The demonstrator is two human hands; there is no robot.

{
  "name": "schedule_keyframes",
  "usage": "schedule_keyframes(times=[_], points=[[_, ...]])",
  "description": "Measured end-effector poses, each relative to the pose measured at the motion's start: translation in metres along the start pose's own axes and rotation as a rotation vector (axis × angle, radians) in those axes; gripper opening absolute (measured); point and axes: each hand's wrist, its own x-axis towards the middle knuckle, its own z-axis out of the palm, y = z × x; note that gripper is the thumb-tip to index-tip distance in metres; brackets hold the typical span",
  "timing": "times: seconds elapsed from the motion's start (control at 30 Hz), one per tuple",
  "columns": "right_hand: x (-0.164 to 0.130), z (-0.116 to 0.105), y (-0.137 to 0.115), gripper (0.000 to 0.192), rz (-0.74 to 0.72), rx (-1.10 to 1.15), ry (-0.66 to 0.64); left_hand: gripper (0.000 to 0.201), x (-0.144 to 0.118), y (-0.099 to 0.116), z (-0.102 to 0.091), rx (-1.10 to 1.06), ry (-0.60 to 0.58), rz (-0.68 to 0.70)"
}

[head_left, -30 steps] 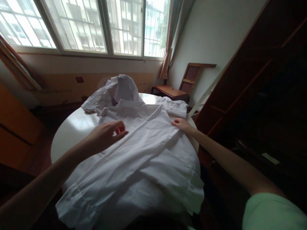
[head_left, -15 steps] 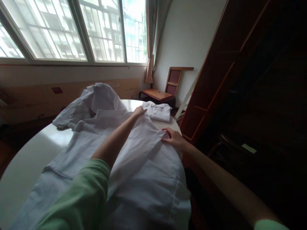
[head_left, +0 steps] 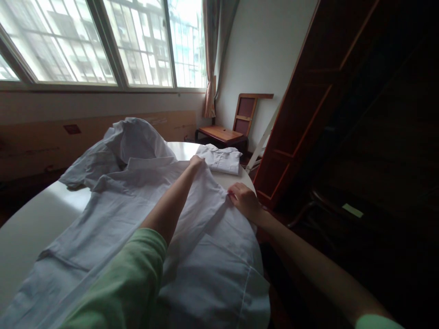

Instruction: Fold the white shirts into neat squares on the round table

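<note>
A white shirt [head_left: 202, 210], perhaps a lab coat, lies spread over a round white table [head_left: 24, 237], its lower part hanging toward me over the near edge. Reaching across it, my left hand [head_left: 197, 161] is closed on the cloth near the collar and shoulder; its fingertips are partly hidden. At the right side, my right hand [head_left: 245, 198] pinches the garment's edge between thumb and fingers. Just beyond my left hand sits a folded white garment [head_left: 222, 160] on the table. A crumpled pile of white cloth [head_left: 137, 139] rests at the far left.
Past the table stands a wooden chair [head_left: 222, 133] near a tied curtain [head_left: 210, 91]. Tall brown wooden panels [head_left: 291, 132] lean on the right, with dark furniture [head_left: 318, 205] beside them. A flat cardboard sheet [head_left: 41, 137] stands under the barred windows [head_left: 144, 45].
My right hand's fingers have closed from a wider grasp into a pinch on the cloth edge. The left hand keeps its hold. The view has shifted slightly right.
</note>
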Motion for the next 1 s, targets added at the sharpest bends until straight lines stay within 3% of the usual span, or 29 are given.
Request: schedule_keyframes(times=[0.23, 0.37, 0.5, 0.6, 0.73, 0.9, 1.0], points=[[0.0, -0.008, 0.009, 0.014, -0.208, -0.09, -0.092, 0.027, -0.01, -0.01, 0.002, -0.063, 0.077, -0.073], [0.002, -0.017, 0.015, 0.016, -0.2, -0.083, -0.192, 0.027, -0.013, -0.017, -0.001, -0.06, 0.102, -0.05], [0.011, -0.026, 0.018, 0.02, -0.104, 0.099, -0.352, 0.025, -0.015, -0.022, -0.011, -0.023, 0.065, -0.009], [0.03, -0.022, 0.018, 0.024, 0.01, 0.212, -0.282, 0.025, -0.02, -0.025, -0.016, 0.014, -0.003, 0.028], [0.064, 0.003, 0.015, 0.029, 0.109, 0.371, -0.171, 0.02, -0.028, -0.028, -0.017, 0.067, -0.062, 0.118], [0.084, 0.041, 0.013, 0.024, 0.398, 0.448, -0.314, 0.011, -0.033, -0.034, -0.019, 0.122, -0.071, 0.235], [0.084, 0.05, 0.012, 0.027, 0.442, 0.406, -0.31, 0.011, -0.035, -0.039, -0.021, 0.138, -0.059, 0.268]])
